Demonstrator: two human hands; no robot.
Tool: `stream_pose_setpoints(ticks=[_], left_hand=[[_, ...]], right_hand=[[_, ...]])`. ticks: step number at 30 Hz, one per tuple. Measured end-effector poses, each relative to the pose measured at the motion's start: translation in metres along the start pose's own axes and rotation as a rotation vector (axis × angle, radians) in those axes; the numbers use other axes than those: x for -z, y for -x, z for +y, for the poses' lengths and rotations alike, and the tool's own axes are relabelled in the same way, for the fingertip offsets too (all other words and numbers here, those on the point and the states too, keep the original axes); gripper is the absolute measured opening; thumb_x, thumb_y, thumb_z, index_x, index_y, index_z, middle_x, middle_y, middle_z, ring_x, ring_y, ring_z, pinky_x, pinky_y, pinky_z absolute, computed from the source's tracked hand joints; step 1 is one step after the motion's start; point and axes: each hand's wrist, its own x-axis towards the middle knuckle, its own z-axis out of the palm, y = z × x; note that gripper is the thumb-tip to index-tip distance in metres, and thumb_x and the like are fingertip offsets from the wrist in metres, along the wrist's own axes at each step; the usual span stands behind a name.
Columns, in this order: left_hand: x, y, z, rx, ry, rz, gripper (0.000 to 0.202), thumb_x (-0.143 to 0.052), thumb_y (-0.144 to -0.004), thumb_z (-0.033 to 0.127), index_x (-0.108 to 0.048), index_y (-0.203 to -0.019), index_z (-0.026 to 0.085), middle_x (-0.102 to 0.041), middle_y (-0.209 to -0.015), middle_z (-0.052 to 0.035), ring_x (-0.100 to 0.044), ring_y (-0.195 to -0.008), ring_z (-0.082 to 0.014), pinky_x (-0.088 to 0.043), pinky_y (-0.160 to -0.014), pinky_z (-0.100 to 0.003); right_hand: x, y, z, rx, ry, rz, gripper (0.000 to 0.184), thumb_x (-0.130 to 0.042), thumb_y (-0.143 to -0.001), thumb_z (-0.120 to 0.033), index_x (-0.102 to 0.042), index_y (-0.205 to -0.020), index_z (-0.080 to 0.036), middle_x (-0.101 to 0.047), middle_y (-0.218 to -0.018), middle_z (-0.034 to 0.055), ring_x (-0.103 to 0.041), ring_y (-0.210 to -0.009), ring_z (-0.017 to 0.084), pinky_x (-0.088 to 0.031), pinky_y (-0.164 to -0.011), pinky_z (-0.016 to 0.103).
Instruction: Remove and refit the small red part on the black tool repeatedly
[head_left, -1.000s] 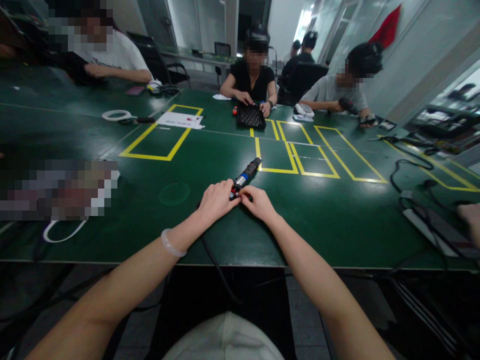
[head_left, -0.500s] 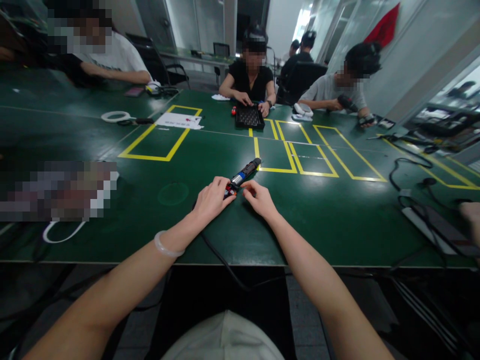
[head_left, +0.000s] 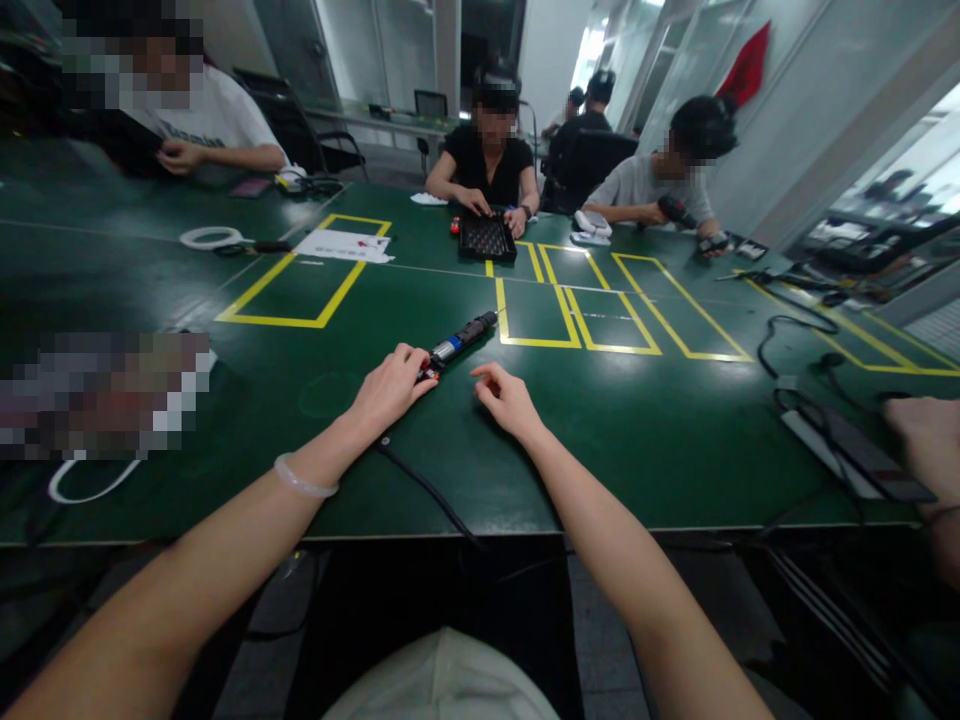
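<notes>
A black corded tool with a blue band and a red near end lies on the green table. My left hand rests curled over its near end, fingers closed on the red part. My right hand lies on the table a little to the tool's right, fingers loosely curled and apart, holding nothing. The tool's black cable runs back from under my left hand over the table's near edge.
Yellow tape rectangles mark the table. Across it a person works at a black tray; others sit far left and far right. White paper, a white ring, cables and a power strip lie about. Someone's hand shows at right.
My right hand has let go of the tool's near end and drawn away to the right. My left hand stays on it. The view has shifted slightly.
</notes>
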Motion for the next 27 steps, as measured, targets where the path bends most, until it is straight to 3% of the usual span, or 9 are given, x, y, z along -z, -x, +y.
stream_pose_setpoints(ticks=[6,13,21,27], left_hand=[[-0.002,-0.009,-0.054,0.156,-0.005,0.026,0.037,-0.056,-0.095,0.047,-0.055,-0.12,0.02,-0.053,-0.121,-0.0126,-0.062,-0.099,-0.0294,-0.051,-0.074,-0.036],[0.004,-0.01,-0.109,0.455,0.012,0.081,0.047,-0.053,-0.095,0.052,-0.054,-0.125,0.016,-0.051,-0.126,-0.0179,-0.06,-0.103,-0.0337,-0.05,-0.082,-0.042],[0.014,-0.002,-0.129,0.676,-0.055,0.152,0.053,-0.055,-0.094,0.05,-0.053,-0.126,0.008,-0.052,-0.127,-0.0216,-0.056,-0.1,-0.0326,-0.048,-0.083,-0.048],[0.009,-0.003,-0.134,0.518,-0.18,0.204,0.044,-0.058,-0.093,0.042,-0.056,-0.12,0.007,-0.053,-0.125,-0.0203,-0.05,-0.11,-0.0318,-0.044,-0.089,-0.042]], right_hand=[[0.0,0.001,0.002,0.001,0.002,-0.015,0.022,-0.051,-0.089,-0.026,-0.062,-0.108,-0.019,-0.065,-0.078,-0.001,-0.057,-0.066,0.014,-0.043,-0.067,0.026],[-0.001,0.001,0.002,0.004,-0.001,-0.042,0.021,-0.052,-0.09,-0.026,-0.063,-0.106,-0.018,-0.066,-0.078,-0.0001,-0.058,-0.067,0.014,-0.044,-0.068,0.026],[-0.001,0.002,0.001,-0.006,0.024,-0.051,0.019,-0.053,-0.089,-0.025,-0.065,-0.102,-0.019,-0.065,-0.077,-0.0005,-0.058,-0.067,0.014,-0.044,-0.069,0.026],[-0.002,0.002,0.002,-0.018,0.018,-0.051,0.02,-0.052,-0.089,-0.026,-0.065,-0.102,-0.018,-0.066,-0.078,0.0005,-0.059,-0.069,0.015,-0.045,-0.07,0.027]])
